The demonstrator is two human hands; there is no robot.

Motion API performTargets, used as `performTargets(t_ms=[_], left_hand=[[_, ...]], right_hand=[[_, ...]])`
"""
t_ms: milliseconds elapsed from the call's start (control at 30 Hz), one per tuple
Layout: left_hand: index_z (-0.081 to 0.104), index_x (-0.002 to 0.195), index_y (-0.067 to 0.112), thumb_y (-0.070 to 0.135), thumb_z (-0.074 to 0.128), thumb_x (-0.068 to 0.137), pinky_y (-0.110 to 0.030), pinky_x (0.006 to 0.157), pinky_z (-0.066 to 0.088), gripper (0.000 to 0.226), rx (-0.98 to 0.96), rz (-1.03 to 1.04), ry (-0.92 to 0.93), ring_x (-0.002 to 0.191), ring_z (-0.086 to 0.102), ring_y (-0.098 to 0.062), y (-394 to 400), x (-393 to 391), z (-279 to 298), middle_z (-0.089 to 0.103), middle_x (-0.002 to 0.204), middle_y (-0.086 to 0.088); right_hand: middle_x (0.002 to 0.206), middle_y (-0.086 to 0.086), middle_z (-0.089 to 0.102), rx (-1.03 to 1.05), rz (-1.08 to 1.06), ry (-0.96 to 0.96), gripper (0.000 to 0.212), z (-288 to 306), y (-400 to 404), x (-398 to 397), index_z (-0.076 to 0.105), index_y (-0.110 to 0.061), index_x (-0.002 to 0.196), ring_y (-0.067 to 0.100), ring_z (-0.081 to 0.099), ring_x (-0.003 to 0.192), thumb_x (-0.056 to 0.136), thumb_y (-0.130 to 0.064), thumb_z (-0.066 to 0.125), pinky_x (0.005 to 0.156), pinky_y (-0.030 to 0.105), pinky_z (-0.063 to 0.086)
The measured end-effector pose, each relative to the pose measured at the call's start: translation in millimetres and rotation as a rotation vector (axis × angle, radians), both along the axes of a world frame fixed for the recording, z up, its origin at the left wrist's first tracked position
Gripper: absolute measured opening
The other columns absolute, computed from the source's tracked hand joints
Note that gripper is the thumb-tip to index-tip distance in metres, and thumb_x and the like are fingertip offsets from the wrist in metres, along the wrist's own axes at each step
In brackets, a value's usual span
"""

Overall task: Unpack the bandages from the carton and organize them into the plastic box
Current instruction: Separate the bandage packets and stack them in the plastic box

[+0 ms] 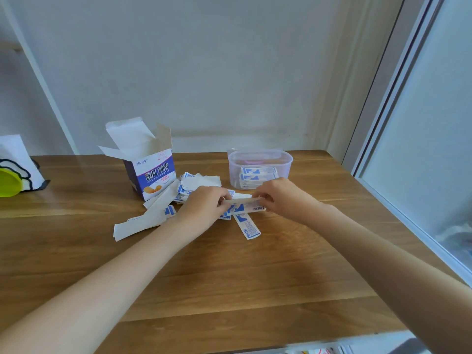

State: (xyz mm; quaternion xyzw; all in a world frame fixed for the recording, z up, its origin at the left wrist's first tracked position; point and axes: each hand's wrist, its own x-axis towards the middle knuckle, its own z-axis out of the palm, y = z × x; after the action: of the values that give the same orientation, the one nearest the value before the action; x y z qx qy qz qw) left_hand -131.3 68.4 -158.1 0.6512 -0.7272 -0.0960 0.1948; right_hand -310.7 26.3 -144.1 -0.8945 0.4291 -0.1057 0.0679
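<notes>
The opened white and blue carton (153, 172) stands on the wooden table (229, 272) with its flaps up. A loose pile of blue and white wrapped bandages (194, 185) lies to its right, and one more bandage (249, 228) lies nearer me. The clear plastic box (259, 155) stands behind my right hand, with stacked bandages inside. My left hand (204, 208) and my right hand (281, 198) each pinch one end of a thin stack of bandages (242, 200) held level just above the pile.
A folded white paper sheet (143, 221) lies left of the pile. A white napkin holder with a yellow-green object (10, 183) sits at the table's left edge. A wall runs behind the table and a window frame (383, 139) borders its right side.
</notes>
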Motion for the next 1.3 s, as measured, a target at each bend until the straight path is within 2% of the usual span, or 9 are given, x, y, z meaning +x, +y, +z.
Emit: performTargets(t_ms=[133, 233, 500, 667, 800, 1000, 1133, 1233, 1300], left_hand=[[0.053, 0.131, 0.019, 0.020, 0.050, 0.094, -0.024, 0.083, 0.046, 0.036, 0.040, -0.044, -0.184, 0.107, 0.058, -0.017, 5.5, -1.4, -1.6, 0.060, 0.125, -0.005], [0.056, 0.128, 0.019, 0.018, 0.050, 0.094, -0.020, 0.079, 0.044, 0.034, 0.046, -0.069, -0.137, 0.103, 0.058, -0.015, 7.8, 1.3, 4.4, 0.062, 0.123, -0.003], [0.063, 0.102, 0.013, 0.011, 0.061, 0.088, -0.024, 0.067, 0.051, 0.015, -0.078, 0.167, 0.612, 0.065, 0.061, -0.013, -56.7, -0.7, 57.3, 0.066, 0.077, 0.001], [0.057, 0.104, 0.015, 0.015, 0.060, 0.085, -0.029, 0.072, 0.044, 0.020, 0.002, 0.225, 0.237, 0.088, 0.059, -0.020, -97.2, -18.0, 65.7, 0.060, 0.090, 0.000], [0.062, 0.104, 0.013, 0.014, 0.060, 0.084, -0.028, 0.071, 0.043, 0.020, 0.136, 0.139, -0.116, 0.098, 0.060, -0.024, -114.1, -29.6, 62.3, 0.063, 0.106, -0.004], [0.054, 0.074, 0.010, 0.014, 0.055, 0.085, -0.027, 0.059, 0.039, 0.012, 0.264, 0.077, -0.375, 0.069, 0.054, -0.022, -125.0, -36.3, 64.6, 0.051, 0.066, -0.002], [0.046, 0.067, 0.009, 0.019, 0.045, 0.095, -0.021, 0.042, 0.035, 0.029, 0.362, 0.098, -0.331, 0.039, 0.048, -0.014, -127.0, -44.7, 68.4, 0.050, 0.064, -0.005], [0.051, 0.095, 0.005, 0.030, 0.038, 0.098, -0.011, 0.030, 0.036, 0.029, 0.545, 0.151, -0.089, 0.022, 0.046, -0.009, -124.8, -48.2, 71.1, 0.058, 0.076, -0.008], [0.052, 0.109, 0.005, 0.039, 0.036, 0.098, -0.012, 0.031, 0.039, 0.039, 0.601, 0.177, 0.011, 0.027, 0.051, -0.008, -123.3, -48.1, 72.5, 0.060, 0.075, -0.008]], right_hand=[[0.097, 0.007, 0.066, -0.012, 0.011, 0.080, 0.022, -9.3, 3.8, -1.4, 0.066, -0.009, 0.105, 0.020, 0.057, 0.085, 0.094, -0.012, 0.047, 0.070, 0.024, 0.042], [0.089, 0.006, 0.066, 0.016, 0.020, 0.041, 0.022, -4.9, 5.9, -3.5, 0.069, -0.008, 0.103, 0.019, 0.058, 0.080, 0.093, -0.012, 0.049, 0.072, 0.025, 0.045], [0.078, 0.004, 0.068, 0.119, -0.283, -0.554, 0.020, 53.9, -45.2, -7.1, 0.067, -0.008, 0.104, 0.007, 0.054, 0.059, 0.085, -0.005, 0.061, 0.060, 0.016, 0.046], [0.070, 0.004, 0.055, 0.231, -0.484, -0.388, 0.015, 63.2, -82.0, -3.2, 0.067, -0.008, 0.095, 0.021, 0.049, 0.074, 0.082, -0.003, 0.061, 0.051, 0.019, 0.037], [0.092, 0.011, 0.062, 0.261, -0.535, -0.095, 0.028, 54.6, -99.7, 1.5, 0.064, 0.001, 0.108, 0.019, 0.051, 0.081, 0.081, -0.002, 0.058, 0.067, 0.025, 0.041], [0.090, 0.008, 0.055, 0.236, -0.525, 0.124, 0.019, 52.7, -104.9, 8.8, 0.059, -0.004, 0.099, 0.024, 0.051, 0.079, 0.080, -0.004, 0.055, 0.066, 0.027, 0.040], [0.079, 0.006, 0.054, 0.239, -0.517, 0.189, 0.025, 54.6, -105.3, 10.4, 0.061, -0.004, 0.104, 0.022, 0.051, 0.066, 0.081, -0.004, 0.053, 0.058, 0.025, 0.042], [0.068, 0.008, 0.056, 0.313, -0.518, 0.122, 0.007, 60.1, -104.5, 7.1, 0.057, -0.003, 0.088, 0.015, 0.050, 0.042, 0.085, -0.004, 0.051, 0.040, 0.017, 0.039], [0.065, 0.008, 0.053, 0.373, -0.524, 0.068, 0.020, 62.3, -102.3, 4.9, 0.047, -0.004, 0.075, 0.014, 0.050, 0.033, 0.093, -0.012, 0.046, 0.031, 0.012, 0.034]])
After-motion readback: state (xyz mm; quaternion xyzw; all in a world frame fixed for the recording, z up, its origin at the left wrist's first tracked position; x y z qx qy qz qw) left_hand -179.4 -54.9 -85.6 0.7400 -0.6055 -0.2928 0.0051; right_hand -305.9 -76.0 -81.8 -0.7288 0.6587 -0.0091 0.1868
